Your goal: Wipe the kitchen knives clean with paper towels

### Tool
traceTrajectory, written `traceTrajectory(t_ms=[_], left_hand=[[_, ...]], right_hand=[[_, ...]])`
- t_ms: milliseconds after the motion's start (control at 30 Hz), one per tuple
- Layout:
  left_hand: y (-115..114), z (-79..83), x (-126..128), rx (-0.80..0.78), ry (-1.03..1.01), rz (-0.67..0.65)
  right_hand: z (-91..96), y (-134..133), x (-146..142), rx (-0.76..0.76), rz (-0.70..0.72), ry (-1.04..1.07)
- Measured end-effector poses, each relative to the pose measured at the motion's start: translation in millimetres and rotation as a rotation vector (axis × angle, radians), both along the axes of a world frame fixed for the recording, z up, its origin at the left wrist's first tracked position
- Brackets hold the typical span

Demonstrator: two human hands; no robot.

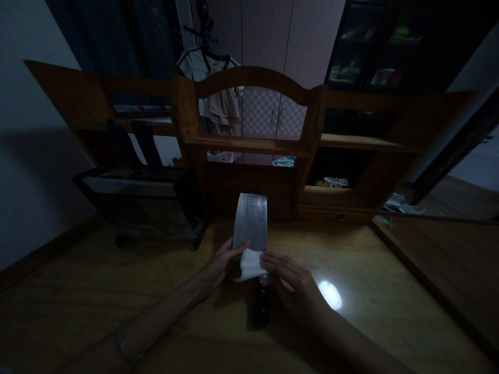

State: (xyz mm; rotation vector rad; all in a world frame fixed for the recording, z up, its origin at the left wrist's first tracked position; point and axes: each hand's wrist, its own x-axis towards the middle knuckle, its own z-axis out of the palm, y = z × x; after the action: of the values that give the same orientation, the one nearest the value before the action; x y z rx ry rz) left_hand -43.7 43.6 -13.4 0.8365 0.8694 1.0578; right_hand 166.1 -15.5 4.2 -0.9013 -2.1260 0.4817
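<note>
A cleaver (250,221) with a broad steel blade and a dark handle (262,306) lies flat on the wooden desk (163,291), blade pointing away from me. My left hand (224,259) rests at the blade's near left corner, fingertips on the steel. My right hand (290,283) presses a folded white tissue (249,264) against the base of the blade with its fingers, just above the handle.
A wooden shelf unit (253,145) stands at the desk's back edge. A dark wire rack (136,202) holding knife handles sits at the back left. A lamp reflection (330,295) shines on the desk right of my hand. Clothes hang behind the shelf.
</note>
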Motion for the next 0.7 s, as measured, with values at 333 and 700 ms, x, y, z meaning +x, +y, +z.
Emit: traceTrajectory(t_ms=[333, 700], left_hand=[[3.6, -4.7, 0.5, -0.012, -0.037, 0.01], [15.5, 0.2, -3.1, -0.111, -0.227, 0.012]], right_hand=[[-3.0, 0.0, 4.4, -0.058, 0.008, 0.008], [-0.5, -7.5, 6.9, -0.168, -0.257, 0.151]])
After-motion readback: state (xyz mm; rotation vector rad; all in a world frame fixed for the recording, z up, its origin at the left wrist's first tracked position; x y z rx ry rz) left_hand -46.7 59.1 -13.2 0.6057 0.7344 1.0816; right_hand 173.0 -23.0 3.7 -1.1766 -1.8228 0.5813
